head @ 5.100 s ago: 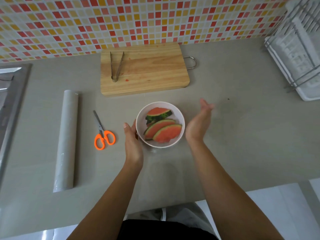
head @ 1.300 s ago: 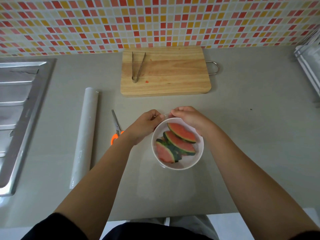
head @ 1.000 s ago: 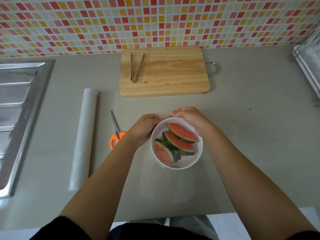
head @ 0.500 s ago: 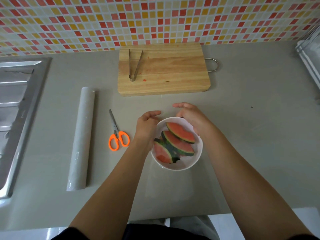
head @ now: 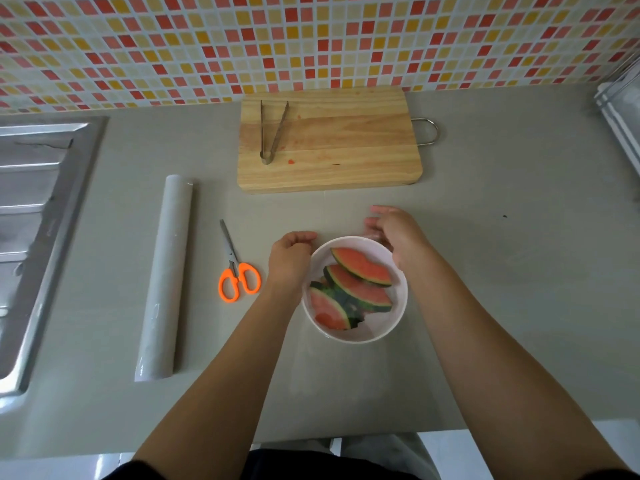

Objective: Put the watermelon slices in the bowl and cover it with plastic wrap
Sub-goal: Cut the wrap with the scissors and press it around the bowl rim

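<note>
Mosaic tiles back a grey bench (head: pixel 519 306) with a sink (head: pixel 34 220) at the left. A white bowl (head: pixel 400 299) sits near the front edge and holds the watermelon slices (head: pixel 356 289). The hands are apart, one on each side of the bowl. The left hand (head: pixel 289 259) is curled against the left rim, and I cannot tell whether it grips anything. The right hand (head: pixel 394 233) hovers over the far rim with relaxed fingers. A clear film may lie over the bowl, but it is too faint to confirm. The wrap roll (head: pixel 166 275) and scissors (head: pixel 235 271) lie to the left, and tongs (head: pixel 272 133) rest on a board (head: pixel 339 150) behind.
</note>
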Tool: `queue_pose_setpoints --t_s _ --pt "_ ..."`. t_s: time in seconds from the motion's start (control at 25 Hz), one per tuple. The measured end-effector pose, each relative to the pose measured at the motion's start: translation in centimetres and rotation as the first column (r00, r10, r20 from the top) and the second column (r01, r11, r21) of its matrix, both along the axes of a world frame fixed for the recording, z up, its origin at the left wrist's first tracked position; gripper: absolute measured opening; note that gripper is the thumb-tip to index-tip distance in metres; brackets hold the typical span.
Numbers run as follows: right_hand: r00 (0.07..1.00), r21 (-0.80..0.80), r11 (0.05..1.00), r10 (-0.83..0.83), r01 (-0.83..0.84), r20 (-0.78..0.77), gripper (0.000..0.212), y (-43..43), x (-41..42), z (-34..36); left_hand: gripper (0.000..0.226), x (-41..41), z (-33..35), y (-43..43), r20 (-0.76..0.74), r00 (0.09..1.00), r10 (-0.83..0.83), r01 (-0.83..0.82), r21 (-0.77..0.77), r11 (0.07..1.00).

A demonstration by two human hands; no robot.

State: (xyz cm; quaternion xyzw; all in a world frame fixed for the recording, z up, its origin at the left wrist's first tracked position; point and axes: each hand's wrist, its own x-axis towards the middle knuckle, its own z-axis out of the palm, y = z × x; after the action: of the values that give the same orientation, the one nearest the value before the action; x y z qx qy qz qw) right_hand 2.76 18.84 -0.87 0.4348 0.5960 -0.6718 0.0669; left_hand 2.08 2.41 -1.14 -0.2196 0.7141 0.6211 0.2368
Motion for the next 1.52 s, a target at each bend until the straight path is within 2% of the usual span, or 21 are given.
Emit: queue_pose_setpoints --t_s 0.08,0.12,0.2,0.24,0.32,0.4,0.48,0.6,0.84,1.04,1.2,1.28,1.36,1.44,1.52 --pt "0.968 0.072 0.981 -0.163 0.18 -0.192 0.034 1.0 1.2 0.1 0.024 0.2 0.0 -1.0 -0.149 0.989 -0.022 0.018 -0.033 0.999" --pt "0.931 0.132 0.963 -0.183 0.234 -0.315 0.03 1.2 2.5 0.3 0.026 0.5 0.0 -1.5 -0.243 0.969 -0.044 0.036 -0.036 0.999" --pt "0.862 0.302 0.927 -0.043 0.223 -0.505 0.028 0.5 6.0 0.5 0.029 1.3 0.2 -2.1 -0.41 0.904 -0.118 0.127 -0.006 0.992" --pt "0.839 0.381 0.91 0.074 0.165 -0.539 0.029 -0.2 7.6 0.6 0.03 1.8 0.4 -2.2 -0.46 0.871 -0.171 0.202 0.019 0.979" --pt "0.796 0.477 0.879 0.271 0.025 -0.541 0.033 -1.6 9.2 0.4 0.031 2.5 0.3 -2.0 -0.499 0.821 -0.279 0.357 0.066 0.932" --pt "0.782 0.514 0.854 0.373 -0.079 -0.499 0.043 -2.4 9.4 -0.1 0.038 3.0 0.3 -1.6 -0.479 0.813 -0.331 0.431 0.113 0.895" --pt "0.793 0.532 0.838 0.401 -0.117 -0.458 0.055 -2.5 9.0 -0.4 0.048 3.1 0.3 -1.3 -0.453 0.822 -0.346 0.437 0.113 0.892" --pt "0.815 0.556 0.82 0.411 -0.135 -0.409 0.069 -2.5 8.7 -0.7 0.053 2.9 0.3 -1.2 -0.433 0.811 -0.393 0.447 0.027 0.894" --pt "0.872 0.669 0.728 0.416 -0.149 -0.258 0.07 -2.8 8.1 -0.7 0.045 2.6 0.4 -0.9 -0.395 0.809 -0.436 0.456 -0.048 0.889" --pt "0.924 0.603 0.79 0.307 -0.114 -0.227 0.076 -2.7 8.0 -0.5 0.043 2.3 0.6 -0.9 -0.364 0.81 -0.46 0.47 -0.067 0.88" --pt "0.98 0.504 0.86 0.159 -0.079 -0.119 0.085 -2.8 7.8 -0.7 0.062 2.0 0.3 -0.9 -0.279 0.822 -0.497 0.481 -0.126 0.867" --pt "0.993 0.419 0.906 0.09 -0.052 -0.073 0.083 -2.4 7.7 -0.8 0.066 1.7 0.3 -1.2 -0.234 0.808 -0.54 0.522 -0.138 0.841" --pt "0.988 0.368 0.928 0.001 0.057 -0.157 0.075 -1.8 8.5 -0.7 0.058 1.0 0.5 -1.7 -0.243 0.804 -0.542 0.534 -0.104 0.839" --pt "0.946 0.365 0.907 -0.092 0.209 -0.312 0.076 -2.0 10.0 -0.2 0.053 -0.1 0.5 -2.0 -0.303 0.828 -0.472 0.489 -0.02 0.872" --pt "0.895 0.329 0.917 -0.061 0.225 -0.442 0.082 -3.0 11.3 -0.3 0.048 -0.7 0.6 -1.8 -0.38 0.789 -0.483 0.549 0.083 0.832"
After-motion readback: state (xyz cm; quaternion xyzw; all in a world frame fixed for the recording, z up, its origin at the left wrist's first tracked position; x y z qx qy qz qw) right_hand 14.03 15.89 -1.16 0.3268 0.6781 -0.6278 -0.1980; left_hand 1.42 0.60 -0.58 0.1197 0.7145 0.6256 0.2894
